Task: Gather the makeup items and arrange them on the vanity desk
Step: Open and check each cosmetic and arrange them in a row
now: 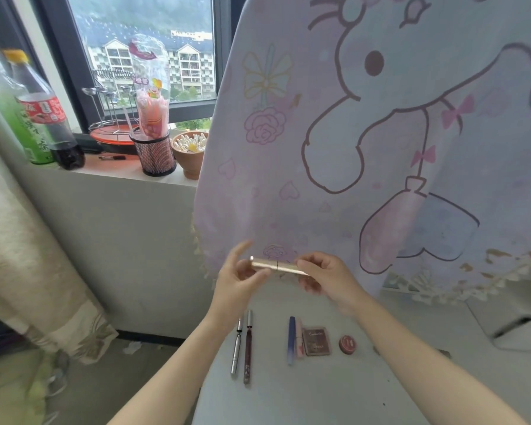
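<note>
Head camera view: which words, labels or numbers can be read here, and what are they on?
"茶": green plastic bottle on the windowsill.
Too blurred to read: white script on the dark cola bottle, on its red label.
Blurred: characters on the clear printed plastic bag.
Too small: cursive word on the square brown palette.
Unreadable: marks on the round red tin.
No text visible: gold tube.

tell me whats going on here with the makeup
A person holds a gold tube above the desk: the left hand pinches one end, the right hand grips the other. Below it, a silver pen, a dark red pen, a blue tube, a compact and a red pot lie in a row on the desk.
</note>
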{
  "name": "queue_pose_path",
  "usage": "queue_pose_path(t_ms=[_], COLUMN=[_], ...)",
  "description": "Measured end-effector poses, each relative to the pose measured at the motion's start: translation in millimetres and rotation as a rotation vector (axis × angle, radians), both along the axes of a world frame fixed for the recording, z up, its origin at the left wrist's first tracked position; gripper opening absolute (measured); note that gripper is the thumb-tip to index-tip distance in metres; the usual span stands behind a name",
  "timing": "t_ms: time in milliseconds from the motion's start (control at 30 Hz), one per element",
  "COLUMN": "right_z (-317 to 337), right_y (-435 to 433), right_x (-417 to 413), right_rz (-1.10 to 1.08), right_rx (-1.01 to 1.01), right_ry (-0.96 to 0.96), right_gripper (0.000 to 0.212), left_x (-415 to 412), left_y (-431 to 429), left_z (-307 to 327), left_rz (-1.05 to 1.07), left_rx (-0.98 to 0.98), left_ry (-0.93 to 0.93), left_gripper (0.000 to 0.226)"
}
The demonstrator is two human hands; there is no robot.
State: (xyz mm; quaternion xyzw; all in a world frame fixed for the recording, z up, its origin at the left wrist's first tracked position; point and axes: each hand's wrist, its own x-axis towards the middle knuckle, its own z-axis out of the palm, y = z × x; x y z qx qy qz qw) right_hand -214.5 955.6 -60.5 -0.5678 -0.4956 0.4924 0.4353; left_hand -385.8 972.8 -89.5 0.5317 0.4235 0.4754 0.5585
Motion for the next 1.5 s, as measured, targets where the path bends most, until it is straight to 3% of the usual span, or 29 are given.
queue_pose_path(t_ms=[67, 167, 267, 367, 433, 567, 633, 733, 767, 933, 1133, 1200, 1300, 1367, 1433, 1500], right_z=[-5, -18, -18, 4, 26, 42, 41, 48, 49, 37, 46, 39, 31, 31, 35, 36], right_y=[-1, -5, -11, -6, 1, 20, 25, 22, 22, 32, 28, 30, 33, 30, 26, 24], right_x=[-11, -28, -29, -11, -8, -24, -25, -21, -20, -34, -27, -28, -31, -30, -25, -24], right_rz=[-0.106, -0.114, -0.085, -0.149, -0.038, 0.134, 0.144, 0.312, 0.352, 0.198, 0.498, 0.403, 0.256, 0.286, 0.384, 0.419], right_rx=[0.024, 0.035, 0.059, 0.185, 0.168, 0.124, 0.113, 0.012, -0.027, 0.073, 0.038, 0.033, 0.109, 0.126, 0.051, 0.011], right_ry=[0.187, 0.154, -0.078, -0.322, -0.437, -0.909, -0.815, -0.527, -0.511, -0.914, -0.619, -0.717, -0.977, -0.923, -0.756, -0.722], right_gripper=[0.019, 0.017, 0.018, 0.016, 0.02, 0.029, 0.03, 0.007, 0.011, 0.027, 0.013, 0.01, 0.035, 0.031, 0.006, 0.021], left_x=[13, 30, 30, 19, 16, 15, 12, 4, 2, -5, -9, -9, -8, -8, -8, -9], left_y=[-7, -19, -16, -11, -11, -10, -7, -4, -4, -2, -2, -2, -1, -2, -2, -2], left_z=[-2, -5, 0, 0, -2, -7, -9, -13, -14, -14, -19, -19, -19, -19, -21, -22], left_rz=[-0.004, -0.074, -0.016, -0.009, -0.058, -0.022, -0.038, -0.042, -0.036, -0.039, -0.028, -0.029, -0.036, -0.046, -0.044, -0.035], left_rx=[-0.262, -0.267, -0.266, -0.112, 0.023, 0.158, 0.204, 0.213, 0.215, 0.264, 0.25, 0.278, 0.3, 0.299, 0.292, 0.298], left_ry=[-0.314, -0.252, -0.213, 0.002, 0.19, 0.402, 0.429, 0.439, 0.44, 0.458, 0.465, 0.489, 0.516, 0.52, 0.513, 0.506], left_gripper=[0.044, 0.012, 0.013, 0.013, 0.014, 0.028, 0.027, 0.02, 0.019, 0.036, 0.011, 0.006, 0.008, 0.008, 0.009, 0.008])
